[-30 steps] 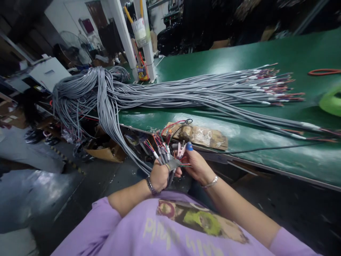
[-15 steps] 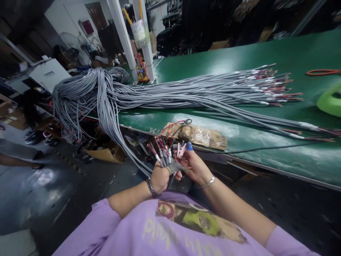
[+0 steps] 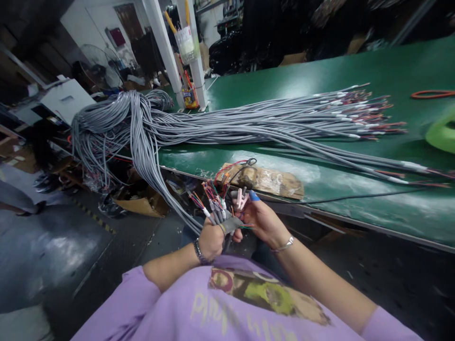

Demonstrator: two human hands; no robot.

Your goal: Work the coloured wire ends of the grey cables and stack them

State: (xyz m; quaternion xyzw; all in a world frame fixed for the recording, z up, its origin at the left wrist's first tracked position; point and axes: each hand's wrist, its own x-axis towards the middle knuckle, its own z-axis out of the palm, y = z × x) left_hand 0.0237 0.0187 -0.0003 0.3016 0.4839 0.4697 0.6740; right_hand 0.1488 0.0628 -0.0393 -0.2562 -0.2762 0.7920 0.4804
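Observation:
My left hand (image 3: 211,240) is closed around a bunch of grey cables (image 3: 217,217), whose stripped ends with thin coloured wires (image 3: 209,192) point up and away from me. A grey band or strip (image 3: 230,224) wraps across the bunch beside the fingers. My right hand (image 3: 268,222) is close on the right, its fingers bent together near a few thin wires; what they pinch is hidden. A blue cover (image 3: 253,195) is on its thumb. Right beside that thumb is a pink clip (image 3: 242,199), at the edge of a taped wooden board (image 3: 273,181).
A long bundle of grey cables (image 3: 220,125) lies across the green table (image 3: 355,208) and hangs over its near-left edge. At the right are orange-handled scissors or a loop (image 3: 430,94) and a green object (image 3: 442,132). A white post (image 3: 199,78) carries pen holders. Someone's leg (image 3: 21,206) shows far left.
My right hand has shifted slightly to the right, and the wire ends in my left hand have tipped a little left. The left hand keeps its grip on the cables.

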